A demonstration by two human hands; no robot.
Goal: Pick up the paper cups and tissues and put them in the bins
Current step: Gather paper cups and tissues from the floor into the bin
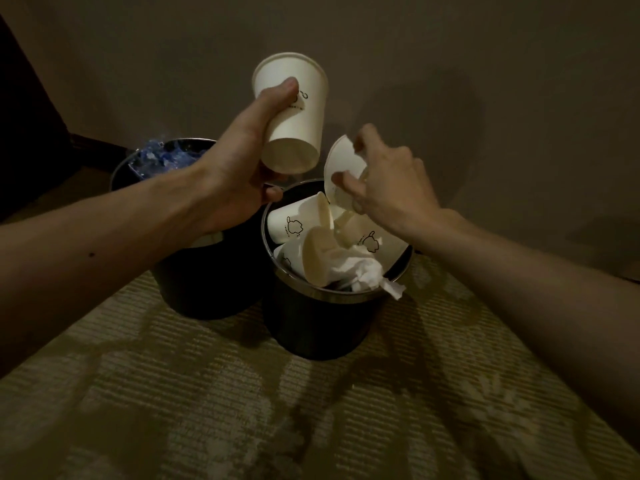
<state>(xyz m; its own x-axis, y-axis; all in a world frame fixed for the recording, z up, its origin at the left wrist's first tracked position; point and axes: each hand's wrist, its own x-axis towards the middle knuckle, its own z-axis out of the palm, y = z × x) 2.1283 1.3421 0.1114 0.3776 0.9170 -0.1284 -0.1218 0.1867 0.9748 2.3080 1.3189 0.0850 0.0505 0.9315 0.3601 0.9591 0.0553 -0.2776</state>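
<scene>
My left hand (239,161) grips a white paper cup (298,129), tilted with its base toward me, above and between the two bins. My right hand (384,174) holds a second paper cup (341,164) by its rim, just over the right bin (311,327). This dark round bin holds several paper cups (294,223) and crumpled white tissues (356,268), one tissue corner hanging over its rim. The left bin (194,289) stands touching it, partly hidden behind my left forearm.
Blue crumpled plastic (156,155) shows in the back of the left bin. A plain wall rises right behind both bins. Dark furniture (27,126) stands at the far left. Patterned carpet (242,410) covers the floor in front.
</scene>
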